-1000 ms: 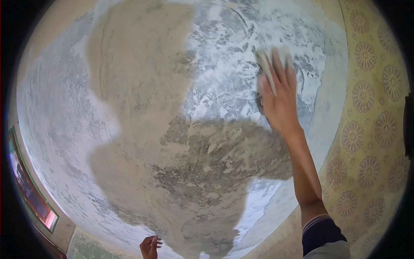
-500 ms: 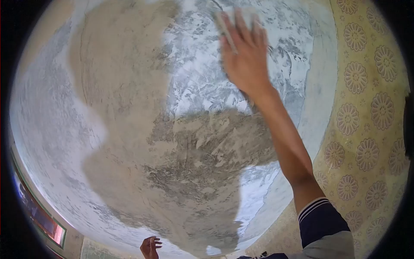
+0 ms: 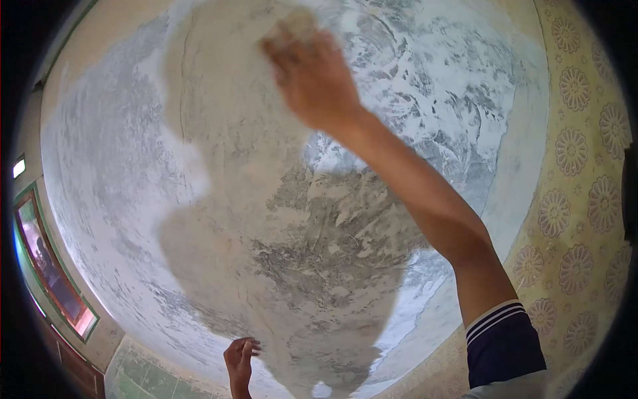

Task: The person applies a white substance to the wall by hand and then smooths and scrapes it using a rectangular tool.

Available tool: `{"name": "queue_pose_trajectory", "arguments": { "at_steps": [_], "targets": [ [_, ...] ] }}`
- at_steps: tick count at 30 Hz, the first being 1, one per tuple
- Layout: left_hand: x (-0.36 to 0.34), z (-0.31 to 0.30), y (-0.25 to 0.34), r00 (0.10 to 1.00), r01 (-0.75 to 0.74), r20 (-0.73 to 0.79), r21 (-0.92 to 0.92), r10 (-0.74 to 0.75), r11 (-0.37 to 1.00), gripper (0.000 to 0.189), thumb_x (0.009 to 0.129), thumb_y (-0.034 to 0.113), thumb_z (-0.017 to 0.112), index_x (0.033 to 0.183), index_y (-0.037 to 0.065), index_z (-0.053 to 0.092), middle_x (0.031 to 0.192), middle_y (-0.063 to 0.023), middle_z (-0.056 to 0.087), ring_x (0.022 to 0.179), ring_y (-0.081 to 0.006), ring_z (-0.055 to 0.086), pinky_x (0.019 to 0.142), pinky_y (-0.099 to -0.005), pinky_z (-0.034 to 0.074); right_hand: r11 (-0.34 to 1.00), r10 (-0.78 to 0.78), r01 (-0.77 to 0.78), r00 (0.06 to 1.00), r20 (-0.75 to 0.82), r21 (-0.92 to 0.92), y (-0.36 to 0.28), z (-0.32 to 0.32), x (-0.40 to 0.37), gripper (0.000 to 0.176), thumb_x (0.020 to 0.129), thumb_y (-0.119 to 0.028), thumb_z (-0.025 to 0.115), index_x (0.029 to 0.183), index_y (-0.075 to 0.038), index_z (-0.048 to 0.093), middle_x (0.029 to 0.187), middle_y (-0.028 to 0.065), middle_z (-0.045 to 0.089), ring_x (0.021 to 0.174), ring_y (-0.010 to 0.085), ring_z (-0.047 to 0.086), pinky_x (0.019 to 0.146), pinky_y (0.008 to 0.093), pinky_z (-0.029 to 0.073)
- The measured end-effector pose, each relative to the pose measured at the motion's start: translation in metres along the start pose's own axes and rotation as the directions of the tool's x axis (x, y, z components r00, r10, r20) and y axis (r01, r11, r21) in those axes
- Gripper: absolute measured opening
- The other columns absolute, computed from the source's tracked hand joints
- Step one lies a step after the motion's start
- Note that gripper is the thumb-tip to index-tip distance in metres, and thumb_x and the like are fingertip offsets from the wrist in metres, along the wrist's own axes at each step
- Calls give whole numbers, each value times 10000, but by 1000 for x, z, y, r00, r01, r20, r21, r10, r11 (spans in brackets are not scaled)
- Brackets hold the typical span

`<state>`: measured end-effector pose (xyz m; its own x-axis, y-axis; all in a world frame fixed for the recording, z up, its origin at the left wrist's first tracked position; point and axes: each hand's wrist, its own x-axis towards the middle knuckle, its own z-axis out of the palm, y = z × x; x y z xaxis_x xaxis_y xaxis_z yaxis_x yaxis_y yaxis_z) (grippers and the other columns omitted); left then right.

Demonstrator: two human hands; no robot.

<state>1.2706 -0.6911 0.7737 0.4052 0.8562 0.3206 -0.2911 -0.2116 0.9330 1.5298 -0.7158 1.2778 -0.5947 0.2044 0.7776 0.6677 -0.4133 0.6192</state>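
While right hand [image 3: 312,73] blurs, left hand [image 3: 240,358] — two.

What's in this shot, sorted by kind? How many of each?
Hands: 2, the right hand and the left hand
Patchy plastered surface: 1
Flowered wallpaper: 1
Framed window: 1
Total: 5
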Motion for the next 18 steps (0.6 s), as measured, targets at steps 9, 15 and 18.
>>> {"name": "queue_pose_trajectory", "arguments": {
  "at_steps": [9, 15, 18],
  "targets": [
    [-19, -17, -9, 1000, 14, 5, -36, -14, 999, 354, 962, 278, 635, 1043, -67, 632, 878, -145, 692, 774, -207, 691, 655, -321, 575, 999, 30, -31, 999, -11, -26, 24, -27, -1, 446, 1026, -306, 413, 1451, -174, 445, 1526, 80, 384, 1425, 365, 296, 1160, 520, 254],
    [-27, -11, 0, 999, -20, 41, -40, 22, 999, 359, 961, 275, 636, 1037, -76, 626, 889, -154, 690, 770, -216, 692, 638, -314, 582, 990, -142, 139, 976, 164, 28, -14, -44, -49, 456, 1015, -304, 432, 1451, -172, 449, 1534, 75, 372, 1409, 348, 331, 1174, 501, 256],
    [-32, -28, -5, 1000, -4, -5, -49, 3, 999, 353, 962, 265, 633, 1037, -80, 625, 894, -154, 690, 771, -219, 693, 632, -313, 581, 984, -176, 177, 970, 166, 10, 14, -44, -37, 448, 1026, -298, 419, 1460, -187, 443, 1528, 74, 387, 1385, 350, 370, 1169, 503, 272]
  ]
}}
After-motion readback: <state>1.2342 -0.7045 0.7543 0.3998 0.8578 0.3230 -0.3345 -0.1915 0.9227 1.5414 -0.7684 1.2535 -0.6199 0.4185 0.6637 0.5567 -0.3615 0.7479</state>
